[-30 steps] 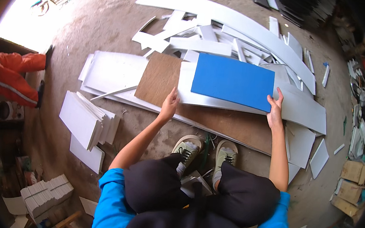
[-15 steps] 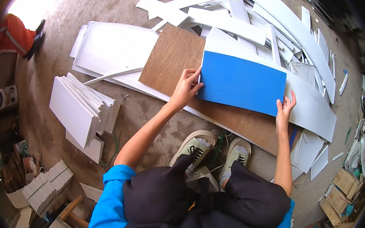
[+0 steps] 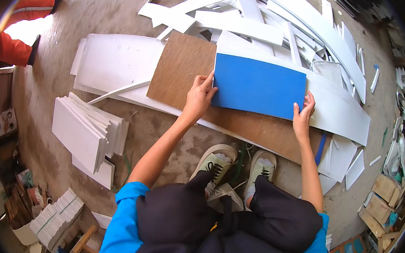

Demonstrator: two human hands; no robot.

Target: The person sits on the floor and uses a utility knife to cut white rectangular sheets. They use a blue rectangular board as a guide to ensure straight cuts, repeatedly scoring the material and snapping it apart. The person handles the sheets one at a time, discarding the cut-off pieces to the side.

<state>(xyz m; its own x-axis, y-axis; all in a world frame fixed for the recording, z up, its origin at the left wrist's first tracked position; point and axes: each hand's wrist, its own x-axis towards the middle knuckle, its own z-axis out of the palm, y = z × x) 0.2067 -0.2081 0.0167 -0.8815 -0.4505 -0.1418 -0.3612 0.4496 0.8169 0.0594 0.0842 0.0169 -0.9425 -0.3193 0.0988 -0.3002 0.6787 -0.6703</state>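
Lying to the left is a stack of white boards (image 3: 86,133), well apart. Gripping the blue panel (image 3: 259,86) by its left edge is the left hand (image 3: 199,96); the right hand (image 3: 303,117) is pinching its lower right corner, over the brown board (image 3: 183,69). Uneven scraps beneath are probably risking a tilt or slip.

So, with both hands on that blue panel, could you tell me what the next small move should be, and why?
Probably press the blue panel flat and nudge it square on the brown board. The left hand holds its left edge and the right hand its lower right corner, so both ends are controlled. Its near edge lies over the brown board, its far edge over white panels, so it may rock.
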